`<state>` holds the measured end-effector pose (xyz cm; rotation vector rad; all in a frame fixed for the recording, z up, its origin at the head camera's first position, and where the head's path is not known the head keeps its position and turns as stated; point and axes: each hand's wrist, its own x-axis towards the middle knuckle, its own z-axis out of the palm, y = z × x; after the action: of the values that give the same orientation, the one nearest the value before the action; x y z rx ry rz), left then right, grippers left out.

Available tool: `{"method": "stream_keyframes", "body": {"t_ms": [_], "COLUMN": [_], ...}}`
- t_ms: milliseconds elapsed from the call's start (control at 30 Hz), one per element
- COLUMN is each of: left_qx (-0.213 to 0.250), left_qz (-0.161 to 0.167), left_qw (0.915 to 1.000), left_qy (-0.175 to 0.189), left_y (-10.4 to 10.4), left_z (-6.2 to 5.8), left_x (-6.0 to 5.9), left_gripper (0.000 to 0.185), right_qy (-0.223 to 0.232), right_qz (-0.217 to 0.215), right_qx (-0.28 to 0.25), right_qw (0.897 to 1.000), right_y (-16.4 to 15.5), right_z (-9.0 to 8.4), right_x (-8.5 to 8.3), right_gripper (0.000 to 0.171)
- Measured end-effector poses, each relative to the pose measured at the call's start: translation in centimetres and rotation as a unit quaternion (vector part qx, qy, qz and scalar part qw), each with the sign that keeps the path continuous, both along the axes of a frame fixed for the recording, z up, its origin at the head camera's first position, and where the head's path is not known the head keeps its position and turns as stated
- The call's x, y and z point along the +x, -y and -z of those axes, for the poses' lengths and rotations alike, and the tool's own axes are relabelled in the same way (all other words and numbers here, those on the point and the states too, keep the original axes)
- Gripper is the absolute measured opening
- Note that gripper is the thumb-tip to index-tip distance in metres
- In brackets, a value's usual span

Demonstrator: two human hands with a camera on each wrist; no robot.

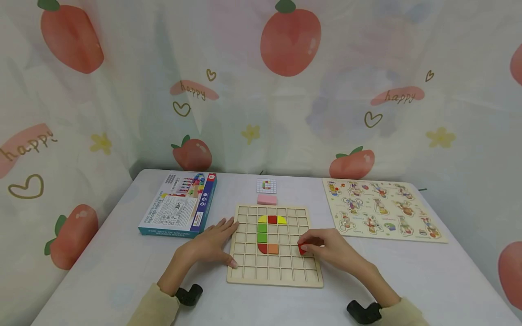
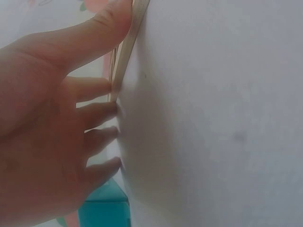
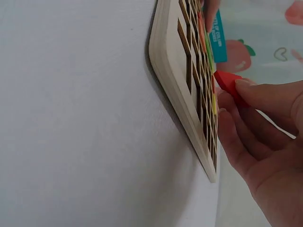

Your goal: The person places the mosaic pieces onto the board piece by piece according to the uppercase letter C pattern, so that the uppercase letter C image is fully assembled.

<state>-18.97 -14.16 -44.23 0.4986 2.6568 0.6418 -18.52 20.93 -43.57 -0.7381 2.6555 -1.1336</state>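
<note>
A wooden grid board (image 1: 274, 275) lies on the white table in front of me. Several coloured tiles (image 1: 267, 234) sit in its cells: yellow, red, green and orange. My left hand (image 1: 216, 240) lies flat with straight fingers against the board's left edge (image 2: 124, 61), thumb on the frame. My right hand (image 1: 326, 246) pinches a small red tile (image 1: 302, 248) between thumb and fingers just above the board's right-hand cells. In the right wrist view the red tile (image 3: 228, 81) hovers close over the grid board (image 3: 184, 85).
A pattern card (image 1: 266, 185) and a pink block (image 1: 267, 199) lie behind the board. A blue game box (image 1: 179, 206) sits at the left, a wooden picture puzzle (image 1: 381, 209) at the right. A peach-print cloth hangs behind the table.
</note>
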Motion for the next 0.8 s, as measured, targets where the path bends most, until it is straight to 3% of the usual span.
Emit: {"method": "stream_keyframes", "body": {"t_ms": [367, 800], "left_qx": [0.002, 0.006], "left_qz": [-0.001, -0.005], "left_qw": [1.0, 0.9999], "left_qy": [0.002, 0.009], "left_y": [0.0, 0.0], "left_z": [-0.2, -0.1], "left_x": [0.0, 0.0], "left_gripper": [0.11, 0.112], "right_qy": [-0.002, -0.022], "right_qz": [-0.024, -0.04], "right_qx": [-0.019, 0.005], "right_qw": [1.0, 0.999], "right_y": [2.0, 3.9], "right_z": [0.7, 0.9], "right_x": [-0.7, -0.7], "right_gripper": [0.01, 0.009]}}
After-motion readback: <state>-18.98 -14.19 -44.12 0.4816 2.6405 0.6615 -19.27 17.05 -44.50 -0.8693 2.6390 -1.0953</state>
